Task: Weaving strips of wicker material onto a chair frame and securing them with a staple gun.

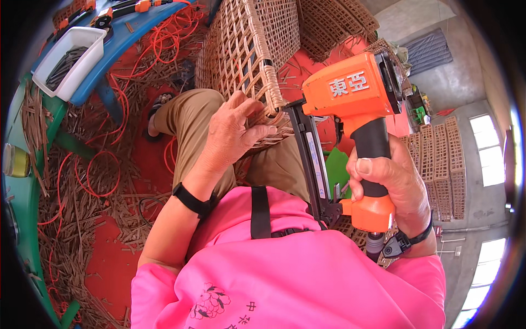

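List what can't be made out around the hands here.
All in the head view:
- right hand: some fingers, hidden behind the nail gun
- basket: upper part, cut off by the top edge
- hose connector: lower end, behind the pink shirt
- nail gun-to-basket contact: too small to tell

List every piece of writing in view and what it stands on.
Two large pale characters, not copied here: on the orange nail gun.
Narrow label on its black magazine: too small to read.
Dark characters beside a flower print, not copied here, partly cut off: on the pink shirt.
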`<state>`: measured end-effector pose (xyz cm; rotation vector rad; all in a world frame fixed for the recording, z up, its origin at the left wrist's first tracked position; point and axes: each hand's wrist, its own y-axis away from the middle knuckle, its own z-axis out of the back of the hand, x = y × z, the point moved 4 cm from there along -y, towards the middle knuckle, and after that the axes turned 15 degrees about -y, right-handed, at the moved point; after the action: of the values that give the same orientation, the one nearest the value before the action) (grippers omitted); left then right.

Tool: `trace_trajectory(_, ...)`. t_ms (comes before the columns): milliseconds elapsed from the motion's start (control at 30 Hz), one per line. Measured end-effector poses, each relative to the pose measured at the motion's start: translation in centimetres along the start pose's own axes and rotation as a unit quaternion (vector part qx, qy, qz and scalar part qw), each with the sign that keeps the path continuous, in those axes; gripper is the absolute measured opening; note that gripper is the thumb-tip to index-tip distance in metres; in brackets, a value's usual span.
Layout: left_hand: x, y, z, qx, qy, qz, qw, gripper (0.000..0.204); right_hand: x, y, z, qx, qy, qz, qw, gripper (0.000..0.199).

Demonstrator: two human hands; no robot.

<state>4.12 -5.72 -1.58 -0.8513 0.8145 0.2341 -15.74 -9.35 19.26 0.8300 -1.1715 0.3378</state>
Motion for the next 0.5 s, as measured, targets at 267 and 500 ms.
trace_trajectory(267,-0.1,0.0,-0.8,-0.027,0.060,0.055,0.996,0.038,-1.5,0.2,0.8,-0.030,-0.053,0.012,0.998,0.038)
trace_trajectory(500,-0.1,-0.8,-1.3,-0.034,0.096,0.074,0.992,0.041,-2.2,0.2,1.1,-0.026,-0.133,0.022,0.990,0.042)
